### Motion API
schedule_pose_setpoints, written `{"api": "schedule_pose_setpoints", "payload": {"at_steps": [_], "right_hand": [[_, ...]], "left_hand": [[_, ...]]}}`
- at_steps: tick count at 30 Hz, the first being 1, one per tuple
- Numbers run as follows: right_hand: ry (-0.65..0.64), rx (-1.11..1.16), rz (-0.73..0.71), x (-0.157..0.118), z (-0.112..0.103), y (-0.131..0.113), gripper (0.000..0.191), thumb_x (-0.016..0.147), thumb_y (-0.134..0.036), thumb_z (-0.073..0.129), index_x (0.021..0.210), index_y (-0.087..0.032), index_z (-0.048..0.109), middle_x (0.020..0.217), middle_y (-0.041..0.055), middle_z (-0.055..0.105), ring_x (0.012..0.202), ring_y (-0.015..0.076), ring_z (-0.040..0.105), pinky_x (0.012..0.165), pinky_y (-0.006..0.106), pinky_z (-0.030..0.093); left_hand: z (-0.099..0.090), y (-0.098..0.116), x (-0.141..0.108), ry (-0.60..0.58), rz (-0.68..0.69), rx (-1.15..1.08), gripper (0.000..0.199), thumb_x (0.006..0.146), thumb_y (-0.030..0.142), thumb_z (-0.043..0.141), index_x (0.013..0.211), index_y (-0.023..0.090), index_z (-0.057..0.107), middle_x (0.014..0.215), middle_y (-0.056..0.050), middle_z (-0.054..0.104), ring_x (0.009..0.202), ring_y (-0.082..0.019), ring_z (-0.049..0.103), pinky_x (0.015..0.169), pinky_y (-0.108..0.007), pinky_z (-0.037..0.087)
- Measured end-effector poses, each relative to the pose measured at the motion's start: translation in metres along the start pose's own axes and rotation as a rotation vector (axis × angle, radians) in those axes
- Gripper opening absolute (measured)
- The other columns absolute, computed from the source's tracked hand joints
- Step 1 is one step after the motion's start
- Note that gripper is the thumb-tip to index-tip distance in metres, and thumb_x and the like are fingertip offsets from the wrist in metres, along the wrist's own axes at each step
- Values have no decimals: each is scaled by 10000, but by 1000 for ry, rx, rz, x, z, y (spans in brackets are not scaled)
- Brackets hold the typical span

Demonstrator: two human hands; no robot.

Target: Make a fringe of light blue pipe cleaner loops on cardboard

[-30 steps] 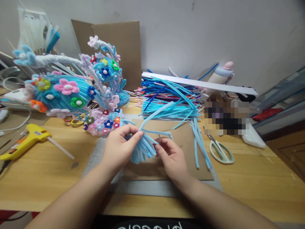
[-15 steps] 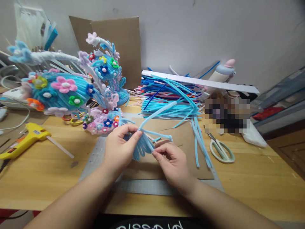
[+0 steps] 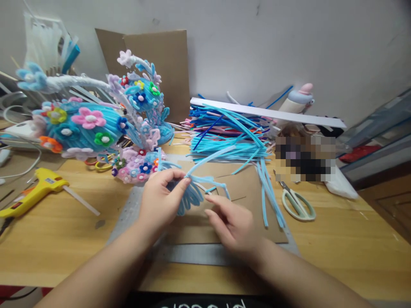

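Between thumb and fingers, my left hand (image 3: 165, 194) pinches a bunch of looped light-blue pipe cleaners (image 3: 190, 197). Several loops fan out below the thumb, while longer stems reach up and to the right. Just right of the loops is my right hand (image 3: 229, 218), its thumb and forefinger apart with nothing between them. One bent light-blue stem passes close above its fingertips. Beneath both hands lies a brown cardboard sheet (image 3: 250, 222) on a grey mat (image 3: 205, 253).
Behind the hands lies a pile of blue pipe cleaners (image 3: 227, 147). Scissors (image 3: 298, 205) rest at the right. A yellow glue gun (image 3: 41, 188) lies at the left, in front of a flower-covered blue pipe-cleaner piece (image 3: 81, 113). Folded cardboard (image 3: 157, 64) stands at the back.
My right hand has let go of the pipe-cleaner loop and moved slightly down and right, its fingers parting. The left hand keeps its pinch.
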State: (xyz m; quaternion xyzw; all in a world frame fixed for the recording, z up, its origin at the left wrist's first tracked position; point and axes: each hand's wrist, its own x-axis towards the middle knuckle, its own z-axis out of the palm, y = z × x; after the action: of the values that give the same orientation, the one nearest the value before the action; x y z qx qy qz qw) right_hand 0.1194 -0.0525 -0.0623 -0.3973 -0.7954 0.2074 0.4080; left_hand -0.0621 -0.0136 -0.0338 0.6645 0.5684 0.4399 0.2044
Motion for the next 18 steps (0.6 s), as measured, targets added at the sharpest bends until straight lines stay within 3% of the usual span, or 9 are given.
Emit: {"api": "schedule_pose_setpoints", "payload": {"at_steps": [3,7,9,12,18], "right_hand": [[83,-94,-146,-3,-13,-5,347,778,-81,554,1087,-239,551,795,10,660,671,148,599,627,278,463],[233,-145,-34,6,-13,0,312,770,-159,591,1076,-216,567,1028,88,613,983,237,561,857,400,437],[164,-34,90,10,-9,6,222,817,-207,552,1037,-205,583,1004,81,623,966,220,577,844,371,454],[35,174,243,12,-3,11,135,878,-223,476,903,-196,607,799,31,646,721,144,607,666,266,482],[-32,480,391,10,6,8,105,837,-249,526,818,-172,595,752,26,616,681,130,575,624,253,474]], "left_hand": [[0,0,0,-37,89,77,106,780,280,596,768,195,659,756,-18,685,735,-189,612,696,-312,444],[3,2,-4,-128,186,80,100,792,280,596,788,204,660,773,-17,685,775,-190,589,750,-329,410],[3,3,-6,-145,186,68,111,799,290,590,789,203,658,770,-20,681,774,-190,583,746,-326,403],[3,5,-6,-174,166,44,131,810,303,574,784,204,656,766,-20,679,771,-190,582,727,-316,401],[3,7,-7,-209,224,55,107,808,250,569,732,207,631,705,0,653,713,-171,554,702,-309,380]]}}
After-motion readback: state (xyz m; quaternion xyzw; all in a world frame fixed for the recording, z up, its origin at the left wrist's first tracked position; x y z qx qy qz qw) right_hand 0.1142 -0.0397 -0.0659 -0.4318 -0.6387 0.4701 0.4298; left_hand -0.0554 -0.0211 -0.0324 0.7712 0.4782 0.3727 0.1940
